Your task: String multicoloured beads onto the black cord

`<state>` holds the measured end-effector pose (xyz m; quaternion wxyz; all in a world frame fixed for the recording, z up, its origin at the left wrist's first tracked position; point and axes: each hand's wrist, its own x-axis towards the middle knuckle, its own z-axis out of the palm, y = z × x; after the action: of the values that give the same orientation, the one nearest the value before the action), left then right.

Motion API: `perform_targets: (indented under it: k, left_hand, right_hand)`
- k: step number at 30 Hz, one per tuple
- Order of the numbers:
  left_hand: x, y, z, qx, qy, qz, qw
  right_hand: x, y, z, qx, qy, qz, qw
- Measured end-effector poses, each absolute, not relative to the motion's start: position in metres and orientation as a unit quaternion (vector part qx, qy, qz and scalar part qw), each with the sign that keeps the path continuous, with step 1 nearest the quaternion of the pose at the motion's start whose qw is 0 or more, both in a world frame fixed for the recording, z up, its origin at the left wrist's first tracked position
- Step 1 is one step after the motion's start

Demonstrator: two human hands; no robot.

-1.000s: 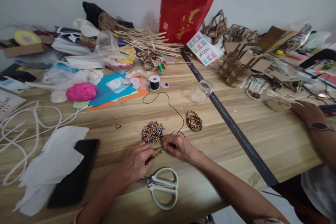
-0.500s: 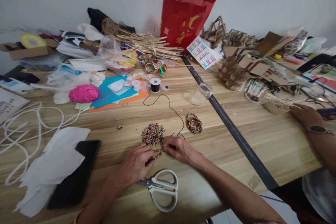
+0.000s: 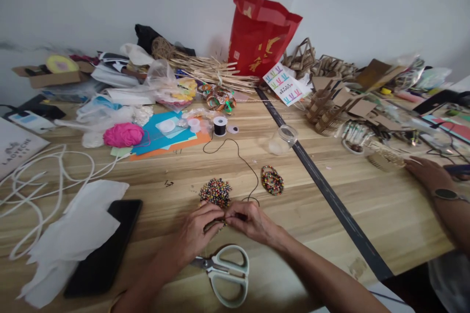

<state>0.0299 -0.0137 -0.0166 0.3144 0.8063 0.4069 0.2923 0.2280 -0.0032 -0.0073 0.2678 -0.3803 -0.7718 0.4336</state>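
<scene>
My left hand (image 3: 201, 227) is closed on a short string of small coloured beads (image 3: 222, 225), mostly hidden under its fingers. Pinching beside it, my right hand (image 3: 249, 219) meets the left fingertips and grips the black cord. That black cord (image 3: 253, 176) runs from under my right hand back to a white-rimmed spool (image 3: 220, 126). A heap of loose multicoloured beads (image 3: 215, 191) lies just beyond my fingers. To the right of the heap rest finished-looking beaded bracelets (image 3: 272, 180), stacked together. White-handled scissors (image 3: 228, 274) lie below my hands, their blades partly under my left wrist.
A black phone-like slab (image 3: 105, 249) lies left under white paper (image 3: 79, 234). White cables (image 3: 58, 181), pink yarn (image 3: 124, 135) and a clear plastic cup (image 3: 282, 140) are around. At right, another person's hand (image 3: 422, 168) rests near a woven piece (image 3: 385, 159).
My hands have drawn closer together, fingertips now meeting, and the bead string shows less between them. The whole view has shifted slightly, with things sitting lower in the picture.
</scene>
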Motion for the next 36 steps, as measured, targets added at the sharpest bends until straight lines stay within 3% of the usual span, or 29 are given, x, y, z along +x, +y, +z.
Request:
perform_targets:
  k: [7, 15, 27, 29, 32, 36]
  left_hand:
    - [0.034, -0.014, -0.017, 0.78, 0.442, 0.297, 0.329]
    - [0.019, -0.002, -0.017, 0.67, 0.524, 0.308, 0.427]
    - [0.015, -0.001, -0.013, 0.648, 0.489, 0.291, 0.507]
    - [0.018, -0.002, -0.015, 0.648, 0.492, 0.287, 0.505]
    - [0.021, -0.004, -0.016, 0.635, 0.503, 0.284, 0.513]
    - [0.021, -0.004, -0.015, 0.615, 0.503, 0.286, 0.536]
  right_hand:
    - [0.225, -0.006, -0.006, -0.387, -0.753, 0.457, 0.272]
    - [0.26, 0.014, 0.007, -0.452, -0.788, 0.385, 0.166]
    - [0.299, 0.032, 0.012, -0.501, -0.795, 0.339, 0.047]
    - [0.299, 0.03, 0.018, -0.512, -0.798, 0.313, 0.056]
    - [0.29, 0.027, 0.024, -0.513, -0.799, 0.285, 0.133]
    - [0.261, 0.015, 0.02, -0.469, -0.77, 0.371, 0.222]
